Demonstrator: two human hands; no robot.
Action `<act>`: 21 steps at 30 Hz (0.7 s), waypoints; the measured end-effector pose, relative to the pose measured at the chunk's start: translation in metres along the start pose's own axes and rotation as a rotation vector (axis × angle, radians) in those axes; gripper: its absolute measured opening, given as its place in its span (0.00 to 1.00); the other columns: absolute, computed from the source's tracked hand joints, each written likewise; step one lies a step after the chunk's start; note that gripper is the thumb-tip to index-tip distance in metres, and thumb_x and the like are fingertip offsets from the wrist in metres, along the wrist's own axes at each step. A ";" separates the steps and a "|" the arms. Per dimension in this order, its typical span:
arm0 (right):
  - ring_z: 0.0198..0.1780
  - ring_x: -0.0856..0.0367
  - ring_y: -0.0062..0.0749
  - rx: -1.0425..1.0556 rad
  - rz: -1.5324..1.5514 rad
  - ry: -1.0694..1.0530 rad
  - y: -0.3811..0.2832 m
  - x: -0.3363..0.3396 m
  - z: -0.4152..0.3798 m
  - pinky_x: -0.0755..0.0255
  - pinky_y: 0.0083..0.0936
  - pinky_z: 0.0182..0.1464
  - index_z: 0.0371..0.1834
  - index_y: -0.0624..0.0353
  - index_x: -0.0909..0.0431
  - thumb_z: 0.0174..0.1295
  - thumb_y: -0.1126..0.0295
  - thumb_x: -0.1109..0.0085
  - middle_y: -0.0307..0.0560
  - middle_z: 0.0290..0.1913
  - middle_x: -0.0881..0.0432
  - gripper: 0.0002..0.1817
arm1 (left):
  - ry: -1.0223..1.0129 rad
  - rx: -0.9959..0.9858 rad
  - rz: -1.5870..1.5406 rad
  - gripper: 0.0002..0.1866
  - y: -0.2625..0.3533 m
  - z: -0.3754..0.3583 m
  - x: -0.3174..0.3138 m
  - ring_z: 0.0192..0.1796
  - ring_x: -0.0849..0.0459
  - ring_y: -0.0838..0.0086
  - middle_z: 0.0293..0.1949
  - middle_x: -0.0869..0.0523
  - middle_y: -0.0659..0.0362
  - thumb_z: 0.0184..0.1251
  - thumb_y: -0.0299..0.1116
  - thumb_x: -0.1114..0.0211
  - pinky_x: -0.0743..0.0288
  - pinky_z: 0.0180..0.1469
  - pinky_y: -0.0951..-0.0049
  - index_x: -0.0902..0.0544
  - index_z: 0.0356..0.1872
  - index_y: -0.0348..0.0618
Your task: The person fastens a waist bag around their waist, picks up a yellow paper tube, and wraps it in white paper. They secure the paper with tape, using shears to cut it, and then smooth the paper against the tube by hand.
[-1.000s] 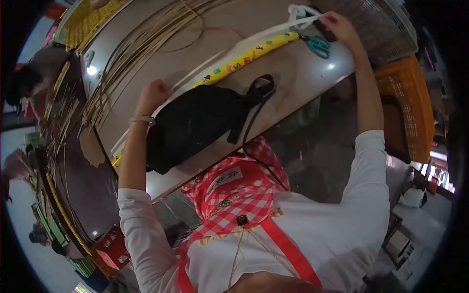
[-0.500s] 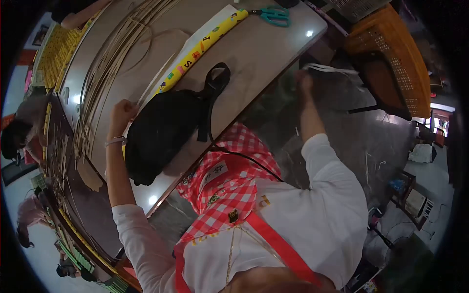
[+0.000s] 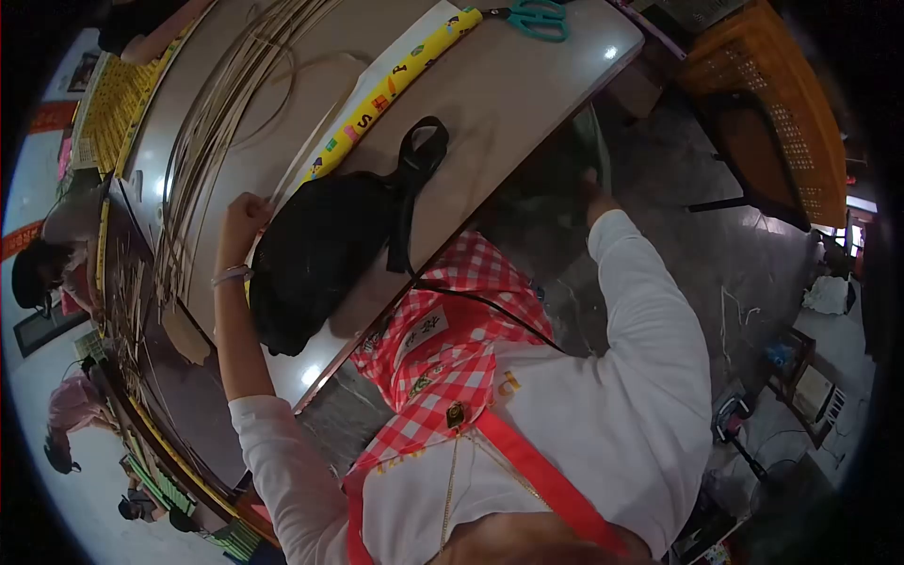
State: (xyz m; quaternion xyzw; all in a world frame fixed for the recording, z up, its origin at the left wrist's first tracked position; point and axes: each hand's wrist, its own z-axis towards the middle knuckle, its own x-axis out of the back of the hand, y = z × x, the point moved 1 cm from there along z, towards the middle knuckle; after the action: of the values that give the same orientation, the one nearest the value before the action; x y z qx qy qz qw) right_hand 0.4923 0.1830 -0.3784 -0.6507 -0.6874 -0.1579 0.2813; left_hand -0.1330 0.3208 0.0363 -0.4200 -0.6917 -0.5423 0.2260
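My left hand (image 3: 245,218) is closed in a fist on the table, beside a soft black bag (image 3: 325,254) with a strap. Whatever its fingers hold, if anything, is hidden; a thin pale strip runs up from near it. Off the table's front edge, my right hand (image 3: 596,196) is closed and partly blurred, with a pale, smeared strip (image 3: 601,141) rising from it. A yellow patterned roll (image 3: 386,99) with a white edge lies past the bag. Teal-handled scissors (image 3: 537,19) rest at the roll's far end.
Long thin brown strips (image 3: 202,122) lie in a loose bundle on the left of the table (image 3: 508,104). An orange perforated chair (image 3: 791,113) stands at the right. Other people sit along the left side, and a person's arm (image 3: 165,36) shows at the top left.
My right hand has come down and closer to my body, and the pale strips that stretched to its right now point upward. My left hand remains closed beside the bag.
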 end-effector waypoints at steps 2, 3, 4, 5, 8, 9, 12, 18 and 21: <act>0.60 0.32 0.40 0.285 0.427 0.054 0.015 -0.005 -0.014 0.34 0.40 0.55 0.64 0.51 0.38 0.64 0.53 0.56 0.43 0.65 0.36 0.27 | 0.006 0.002 -0.002 0.10 -0.002 0.001 -0.002 0.22 0.30 0.81 0.19 0.25 0.63 0.57 0.32 0.35 0.36 0.24 0.77 0.24 0.28 0.36; 0.60 0.31 0.40 0.022 0.093 0.166 -0.022 -0.001 -0.042 0.33 0.40 0.54 0.62 0.53 0.35 0.63 0.54 0.55 0.45 0.63 0.34 0.26 | -0.005 -0.002 -0.010 0.10 -0.004 0.002 -0.002 0.22 0.30 0.81 0.19 0.25 0.63 0.57 0.32 0.35 0.36 0.24 0.78 0.24 0.28 0.36; 0.60 0.31 0.39 -0.237 -0.242 0.276 -0.055 0.013 -0.065 0.33 0.40 0.53 0.60 0.55 0.33 0.63 0.56 0.53 0.47 0.61 0.31 0.25 | -0.017 -0.007 -0.012 0.10 -0.007 0.003 -0.002 0.21 0.30 0.81 0.19 0.25 0.64 0.57 0.32 0.35 0.36 0.24 0.78 0.24 0.28 0.36; 0.60 0.31 0.39 -0.232 -0.242 0.270 -0.072 0.028 -0.071 0.33 0.40 0.53 0.60 0.55 0.33 0.63 0.56 0.53 0.47 0.61 0.31 0.25 | -0.030 -0.018 -0.086 0.10 -0.011 0.005 -0.001 0.21 0.30 0.82 0.19 0.25 0.64 0.57 0.33 0.34 0.36 0.23 0.79 0.24 0.27 0.37; 0.56 0.28 0.44 -0.367 0.020 0.341 -0.108 0.076 -0.091 0.30 0.40 0.50 0.56 0.58 0.29 0.63 0.59 0.54 0.51 0.57 0.28 0.21 | -0.015 -0.045 -0.048 0.10 -0.009 0.005 -0.001 0.19 0.27 0.81 0.16 0.25 0.62 0.56 0.32 0.35 0.34 0.21 0.80 0.25 0.26 0.35; 0.54 0.27 0.46 -0.312 0.364 0.544 -0.118 0.090 -0.102 0.30 0.39 0.49 0.55 0.58 0.29 0.62 0.62 0.52 0.53 0.56 0.27 0.20 | -0.009 -0.036 -0.050 0.10 -0.005 0.003 -0.001 0.19 0.27 0.81 0.16 0.25 0.62 0.56 0.32 0.35 0.34 0.21 0.80 0.25 0.26 0.35; 0.50 0.26 0.51 -0.170 0.630 0.899 -0.125 0.104 -0.121 0.30 0.38 0.47 0.52 0.58 0.27 0.59 0.69 0.49 0.56 0.52 0.26 0.16 | -0.011 -0.006 -0.067 0.10 -0.004 0.002 0.001 0.18 0.27 0.81 0.16 0.25 0.62 0.56 0.32 0.34 0.34 0.21 0.79 0.25 0.26 0.36; 0.39 0.24 0.40 -0.121 0.764 1.495 -0.180 0.181 -0.218 0.31 0.29 0.40 0.42 0.60 0.23 0.61 0.74 0.49 0.49 0.39 0.25 0.08 | 0.006 -0.040 -0.136 0.10 -0.015 0.006 -0.004 0.17 0.25 0.79 0.14 0.23 0.60 0.51 0.31 0.33 0.33 0.20 0.78 0.24 0.22 0.37; 0.30 0.32 0.23 0.188 0.807 1.635 -0.227 0.250 -0.257 0.34 0.19 0.35 0.39 0.63 0.24 0.64 0.72 0.49 0.39 0.31 0.30 0.07 | 0.022 -0.047 -0.149 0.09 -0.008 0.000 -0.001 0.17 0.24 0.78 0.15 0.22 0.59 0.51 0.32 0.33 0.31 0.21 0.76 0.23 0.22 0.38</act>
State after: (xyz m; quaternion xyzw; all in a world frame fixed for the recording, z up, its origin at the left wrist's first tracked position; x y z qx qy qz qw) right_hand 0.3165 0.2115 0.0070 -0.5015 -0.0047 -0.4024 0.7658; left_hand -0.1392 0.3204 0.0309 -0.3668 -0.7055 -0.5782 0.1826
